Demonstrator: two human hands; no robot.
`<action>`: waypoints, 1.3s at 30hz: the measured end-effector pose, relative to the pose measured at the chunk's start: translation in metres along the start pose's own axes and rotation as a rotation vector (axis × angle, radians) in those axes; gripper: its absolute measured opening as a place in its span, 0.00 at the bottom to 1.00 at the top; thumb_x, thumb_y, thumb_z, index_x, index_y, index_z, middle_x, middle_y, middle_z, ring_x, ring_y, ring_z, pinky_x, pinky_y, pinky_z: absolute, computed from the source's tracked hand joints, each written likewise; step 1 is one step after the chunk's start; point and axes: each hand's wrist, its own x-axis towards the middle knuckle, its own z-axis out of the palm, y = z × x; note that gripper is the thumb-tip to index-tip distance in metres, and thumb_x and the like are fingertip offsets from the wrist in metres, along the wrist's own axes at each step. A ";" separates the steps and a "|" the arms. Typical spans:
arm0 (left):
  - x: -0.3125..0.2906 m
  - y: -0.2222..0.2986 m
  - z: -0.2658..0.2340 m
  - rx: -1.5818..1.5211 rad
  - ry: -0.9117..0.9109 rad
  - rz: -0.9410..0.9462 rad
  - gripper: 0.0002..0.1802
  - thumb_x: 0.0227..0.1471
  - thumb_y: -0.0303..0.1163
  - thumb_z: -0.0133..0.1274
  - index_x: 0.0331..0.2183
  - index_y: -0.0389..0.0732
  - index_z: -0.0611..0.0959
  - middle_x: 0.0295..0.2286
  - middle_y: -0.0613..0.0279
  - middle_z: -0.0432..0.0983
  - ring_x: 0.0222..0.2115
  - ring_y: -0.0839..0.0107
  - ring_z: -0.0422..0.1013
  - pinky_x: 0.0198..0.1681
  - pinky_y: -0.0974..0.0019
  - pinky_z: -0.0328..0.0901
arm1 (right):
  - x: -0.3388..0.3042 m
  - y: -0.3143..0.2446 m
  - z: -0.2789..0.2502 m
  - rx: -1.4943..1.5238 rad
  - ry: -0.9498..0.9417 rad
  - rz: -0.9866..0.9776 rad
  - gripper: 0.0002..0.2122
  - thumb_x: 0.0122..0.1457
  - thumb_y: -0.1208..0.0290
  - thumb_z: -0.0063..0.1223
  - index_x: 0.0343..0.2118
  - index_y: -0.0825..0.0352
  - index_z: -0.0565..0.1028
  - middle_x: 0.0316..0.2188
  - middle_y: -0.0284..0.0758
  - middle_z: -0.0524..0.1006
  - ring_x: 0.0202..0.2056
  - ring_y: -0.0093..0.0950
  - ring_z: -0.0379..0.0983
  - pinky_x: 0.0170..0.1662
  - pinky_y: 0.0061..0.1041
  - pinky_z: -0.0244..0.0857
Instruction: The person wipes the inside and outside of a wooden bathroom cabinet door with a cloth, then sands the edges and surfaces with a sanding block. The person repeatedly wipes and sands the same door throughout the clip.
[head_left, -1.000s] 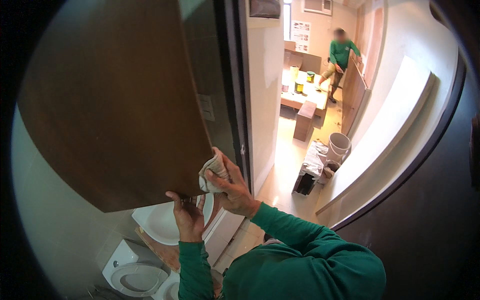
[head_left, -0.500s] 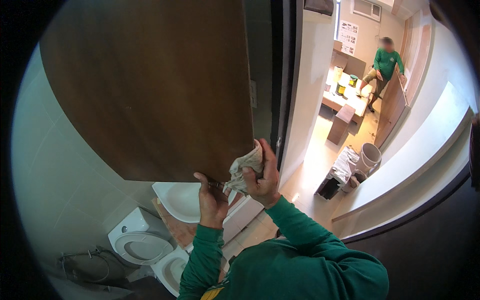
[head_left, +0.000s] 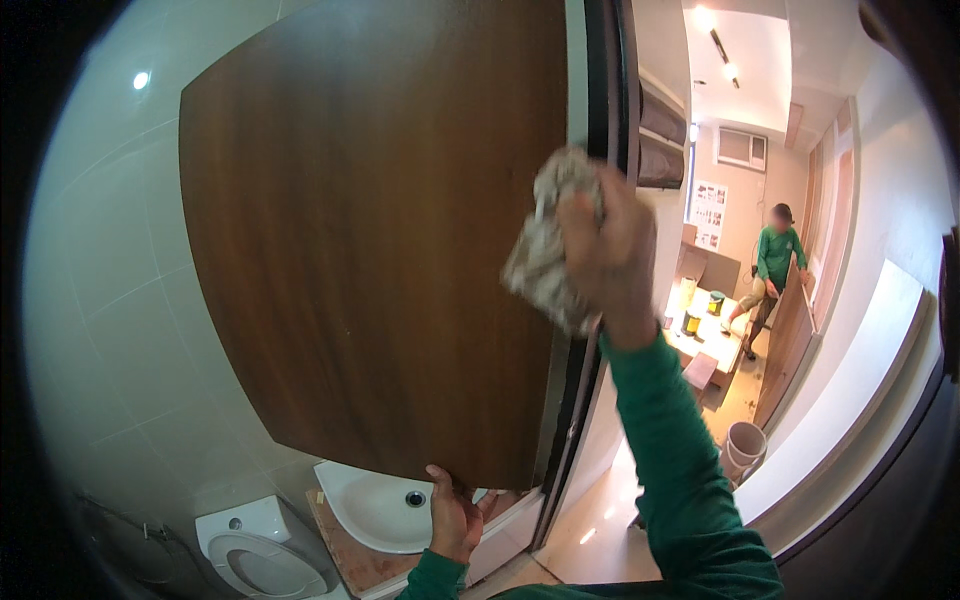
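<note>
A large dark brown wooden panel (head_left: 370,230) stands upright in front of me. My left hand (head_left: 457,522) holds its bottom edge near the lower right corner, the thumb on the front face and the other fingers partly hidden behind. Raised along the panel's right edge, my right hand (head_left: 615,250) grips a crumpled pale rag (head_left: 553,240). The hand and rag are a little blurred; the rag overlaps the panel's edge, and I cannot tell whether it touches.
Below the panel lie a white washbasin (head_left: 365,510) and a toilet (head_left: 262,560). A dark door frame (head_left: 610,90) runs along the right. Beyond it, a person in green (head_left: 778,255) stands by a lit table with cans (head_left: 690,325); a bucket (head_left: 742,447) is nearer.
My right hand has risen with the rag from the panel's bottom corner up along its right edge. The left hand keeps hold of the bottom edge. My view has tilted upward.
</note>
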 end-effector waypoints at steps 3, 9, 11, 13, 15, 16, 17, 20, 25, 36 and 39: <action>-0.004 -0.005 0.005 -0.023 -0.013 -0.015 0.46 0.55 0.71 0.47 0.61 0.47 0.65 0.57 0.61 0.66 0.56 0.63 0.65 0.52 0.46 0.68 | 0.095 0.012 -0.007 -0.465 0.188 -0.476 0.09 0.62 0.69 0.48 0.40 0.64 0.78 0.26 0.48 0.77 0.29 0.45 0.77 0.32 0.39 0.70; 0.000 -0.012 0.003 -0.060 -0.020 -0.024 0.44 0.55 0.69 0.48 0.59 0.45 0.67 0.53 0.61 0.69 0.52 0.64 0.68 0.48 0.47 0.71 | 0.185 -0.061 -0.034 0.130 0.011 0.069 0.17 0.64 0.61 0.53 0.28 0.71 0.79 0.21 0.33 0.78 0.22 0.22 0.71 0.23 0.29 0.62; 0.003 -0.012 0.003 -0.069 -0.003 -0.031 0.43 0.56 0.69 0.47 0.58 0.45 0.67 0.52 0.61 0.70 0.51 0.64 0.68 0.47 0.48 0.71 | 0.161 -0.007 -0.022 -0.053 0.113 -0.219 0.12 0.64 0.62 0.50 0.34 0.67 0.79 0.25 0.41 0.79 0.27 0.35 0.76 0.29 0.34 0.67; 0.005 -0.011 0.005 -0.093 -0.013 -0.050 0.41 0.57 0.68 0.46 0.58 0.44 0.68 0.52 0.60 0.70 0.51 0.65 0.68 0.47 0.50 0.72 | 0.124 -0.008 -0.013 -0.100 0.127 -0.150 0.12 0.64 0.62 0.48 0.37 0.67 0.77 0.27 0.44 0.79 0.29 0.37 0.79 0.31 0.36 0.69; 0.007 0.000 -0.001 -0.105 0.017 -0.012 0.40 0.59 0.67 0.46 0.57 0.43 0.69 0.51 0.59 0.70 0.50 0.65 0.69 0.46 0.52 0.72 | 0.047 -0.008 -0.001 -0.083 -0.045 0.086 0.15 0.65 0.61 0.47 0.41 0.70 0.75 0.26 0.40 0.78 0.29 0.29 0.77 0.31 0.33 0.69; 0.009 0.001 -0.002 -0.093 0.022 -0.016 0.40 0.59 0.66 0.45 0.57 0.42 0.69 0.51 0.59 0.71 0.49 0.66 0.70 0.45 0.53 0.73 | -0.007 0.003 0.008 0.052 0.016 0.139 0.13 0.59 0.64 0.51 0.38 0.70 0.78 0.30 0.45 0.79 0.31 0.36 0.77 0.35 0.36 0.71; 0.010 0.000 0.000 -0.081 0.015 -0.032 0.39 0.59 0.66 0.45 0.56 0.42 0.70 0.50 0.59 0.71 0.48 0.66 0.71 0.45 0.54 0.73 | -0.059 0.014 0.006 0.024 -0.017 0.136 0.12 0.57 0.69 0.49 0.41 0.70 0.76 0.32 0.47 0.78 0.34 0.36 0.77 0.38 0.37 0.72; 0.012 -0.014 0.009 -0.058 -0.079 -0.056 0.40 0.59 0.67 0.45 0.55 0.40 0.71 0.48 0.58 0.74 0.45 0.67 0.73 0.42 0.58 0.74 | -0.183 0.019 -0.018 -0.030 -0.114 0.177 0.15 0.53 0.73 0.48 0.43 0.73 0.75 0.25 0.42 0.75 0.24 0.34 0.77 0.29 0.33 0.72; 0.012 -0.013 0.002 -0.026 -0.081 -0.050 0.44 0.57 0.70 0.45 0.60 0.44 0.68 0.53 0.60 0.71 0.51 0.63 0.69 0.47 0.56 0.72 | -0.162 0.019 -0.016 0.019 -0.074 0.112 0.13 0.53 0.73 0.49 0.41 0.71 0.75 0.25 0.47 0.75 0.24 0.41 0.77 0.29 0.36 0.71; 0.010 -0.009 -0.002 -0.028 -0.109 -0.068 0.43 0.60 0.69 0.42 0.64 0.48 0.64 0.59 0.60 0.64 0.59 0.62 0.60 0.60 0.50 0.56 | 0.170 -0.044 -0.020 0.194 0.115 0.012 0.19 0.63 0.59 0.52 0.23 0.71 0.79 0.16 0.34 0.75 0.20 0.21 0.70 0.23 0.29 0.60; 0.008 -0.013 0.002 -0.033 -0.120 -0.069 0.43 0.60 0.69 0.42 0.64 0.49 0.63 0.59 0.60 0.64 0.58 0.62 0.60 0.59 0.50 0.57 | 0.128 -0.004 -0.023 0.028 0.193 -0.346 0.19 0.64 0.58 0.52 0.26 0.71 0.80 0.19 0.34 0.78 0.20 0.21 0.71 0.24 0.26 0.63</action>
